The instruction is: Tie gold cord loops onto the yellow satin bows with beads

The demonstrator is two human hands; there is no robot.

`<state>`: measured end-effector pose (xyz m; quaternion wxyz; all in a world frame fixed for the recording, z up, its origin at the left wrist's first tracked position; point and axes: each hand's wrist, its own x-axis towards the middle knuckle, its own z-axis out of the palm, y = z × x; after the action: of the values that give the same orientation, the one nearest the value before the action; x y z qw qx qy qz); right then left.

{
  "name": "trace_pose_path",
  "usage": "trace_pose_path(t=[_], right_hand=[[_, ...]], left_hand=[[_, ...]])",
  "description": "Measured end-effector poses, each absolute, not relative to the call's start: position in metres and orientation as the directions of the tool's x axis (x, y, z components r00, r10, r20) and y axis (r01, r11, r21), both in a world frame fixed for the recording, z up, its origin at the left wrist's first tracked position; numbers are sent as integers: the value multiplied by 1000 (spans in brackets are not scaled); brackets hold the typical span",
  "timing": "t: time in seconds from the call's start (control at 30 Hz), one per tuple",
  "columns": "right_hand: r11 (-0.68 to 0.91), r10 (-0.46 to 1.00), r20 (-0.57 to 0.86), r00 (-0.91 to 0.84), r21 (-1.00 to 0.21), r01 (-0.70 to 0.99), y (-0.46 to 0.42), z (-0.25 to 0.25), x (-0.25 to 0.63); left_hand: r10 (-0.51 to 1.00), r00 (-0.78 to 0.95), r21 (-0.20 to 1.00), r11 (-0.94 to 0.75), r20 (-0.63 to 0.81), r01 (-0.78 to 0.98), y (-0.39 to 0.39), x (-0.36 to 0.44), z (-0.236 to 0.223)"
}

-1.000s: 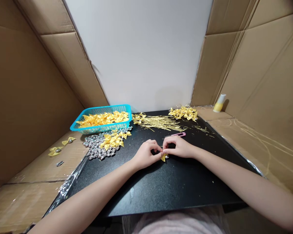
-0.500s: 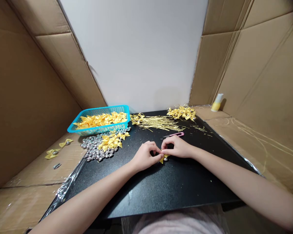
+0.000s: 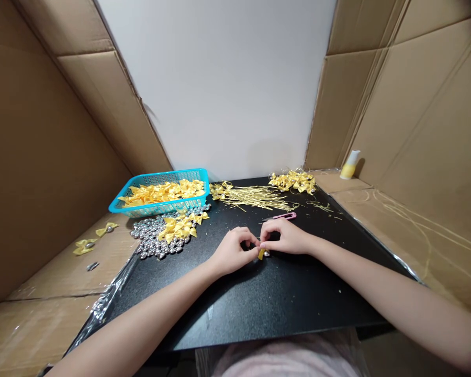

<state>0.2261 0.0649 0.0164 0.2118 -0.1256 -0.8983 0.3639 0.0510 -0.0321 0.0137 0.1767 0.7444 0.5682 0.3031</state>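
My left hand (image 3: 233,251) and my right hand (image 3: 286,236) meet over the middle of the black table (image 3: 259,298), fingertips pinched together. Between them they hold a small yellow ribbon bow (image 3: 261,254) with a tiny silver bell at its side. Both hands are closed on this piece, just above the tabletop. A pink thread snip (image 3: 283,215) lies right behind my right hand.
A blue basket (image 3: 125,207) of yellow bows stands at the back left, with a pile of silver bells (image 3: 151,242) and loose bows (image 3: 179,226) before it. Gold wire ties (image 3: 255,197) and finished bows (image 3: 293,181) lie at the back. A small bottle (image 3: 349,164) stands at right. Cardboard walls enclose the table.
My fingers have shifted slightly on the bow, which now shows less between them. The hands stay in the same spot.
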Motion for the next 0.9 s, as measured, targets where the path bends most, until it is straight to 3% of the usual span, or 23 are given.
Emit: trace_pose_path(t=[0.9], right_hand=[[662,415,251,-874,-743,101,68,16,227]], left_hand=[[988,82,665,-150,132,732,-28,57,12]])
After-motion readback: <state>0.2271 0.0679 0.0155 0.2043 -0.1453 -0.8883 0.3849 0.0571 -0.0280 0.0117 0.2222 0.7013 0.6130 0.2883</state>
